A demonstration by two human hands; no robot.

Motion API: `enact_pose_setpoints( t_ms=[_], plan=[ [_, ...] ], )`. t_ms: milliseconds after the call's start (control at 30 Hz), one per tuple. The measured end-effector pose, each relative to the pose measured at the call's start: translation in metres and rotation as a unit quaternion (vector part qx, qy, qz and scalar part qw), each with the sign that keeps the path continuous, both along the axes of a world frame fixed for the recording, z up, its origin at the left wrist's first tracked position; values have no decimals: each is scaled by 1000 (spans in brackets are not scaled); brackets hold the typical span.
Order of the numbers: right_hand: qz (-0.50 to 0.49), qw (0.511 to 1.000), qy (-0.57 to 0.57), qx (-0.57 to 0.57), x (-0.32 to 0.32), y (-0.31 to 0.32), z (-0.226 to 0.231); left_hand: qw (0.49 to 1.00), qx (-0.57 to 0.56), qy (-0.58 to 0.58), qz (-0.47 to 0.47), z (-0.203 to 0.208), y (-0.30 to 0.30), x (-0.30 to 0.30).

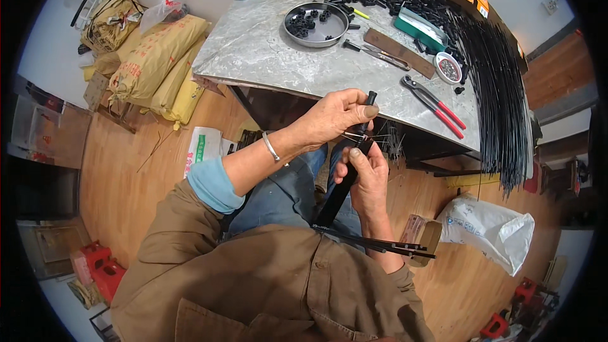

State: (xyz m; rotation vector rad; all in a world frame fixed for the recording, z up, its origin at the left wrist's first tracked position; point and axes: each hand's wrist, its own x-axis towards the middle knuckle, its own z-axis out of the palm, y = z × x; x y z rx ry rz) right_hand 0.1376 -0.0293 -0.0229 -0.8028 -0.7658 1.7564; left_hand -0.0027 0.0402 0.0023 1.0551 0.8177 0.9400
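My left hand (339, 114) is closed, thumb and fingers pinching a black plastic tube piece with a flared top (372, 97). Just below it, my right hand (368, 174) grips a bundle of black rods (335, 201) laid side by side, slanting down to my lap. Its lower rod ends (405, 248) fan out across my right forearm. Thin metal wire shows between the two hands, near where the tube meets the rods; the exact joint is hidden by my fingers.
On the marbled table (253, 50) are a round metal pan (316, 41) with black parts, red-handled pincers (437, 107), tweezers (386, 57), a white bowl of small metal bits (448, 68), a green box (420, 30) and long black rods (497, 88). Sacks (158, 57) lie left; a white bag (487, 231) right.
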Motion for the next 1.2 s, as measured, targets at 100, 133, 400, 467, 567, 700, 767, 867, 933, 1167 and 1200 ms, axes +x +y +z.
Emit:
enact_pose_setpoints(
  t_ms=[100, 133, 400, 467, 567, 700, 767, 867, 933, 1167, 1200],
  plan=[
    [5, 1000, -26, -7, -1, 0, 2, 1000, 20, 12, 13, 0, 0, -2],
    [6, 1000, -27, -7, -1, 0, 2, 999, 30, 10, 15, 0, 0, -2],
    [-11, 999, -35, -11, -5, 2, 2, 999, -21, -28, -22, -1, -2, -8],
    [-14, 999, -37, -9, -5, 2, 2, 997, -32, -58, -29, -1, -3, -8],
    [-18, 999, -38, -5, -6, 3, 0, 993, -48, -98, -33, -3, -3, -7],
    [-16, 999, -48, -6, -7, 3, 0, 1000, -20, -10, -18, 0, -2, -4],
    [-17, 999, -41, -8, -8, 3, -1, 999, -28, -16, -23, -3, 1, -5],
    [-19, 999, -35, -11, -7, 3, 0, 996, -25, -79, -22, -3, 4, -6],
    [-21, 999, -36, -11, -6, 4, -1, 992, -51, -114, -20, 4, 2, -6],
    [-24, 999, -38, -6, -9, 3, 1, 999, 3, -12, -49, -1, 2, -5],
    [-22, 999, -41, -4, -9, 3, 1, 999, -3, -6, -40, -2, 4, -6]
  ],
)
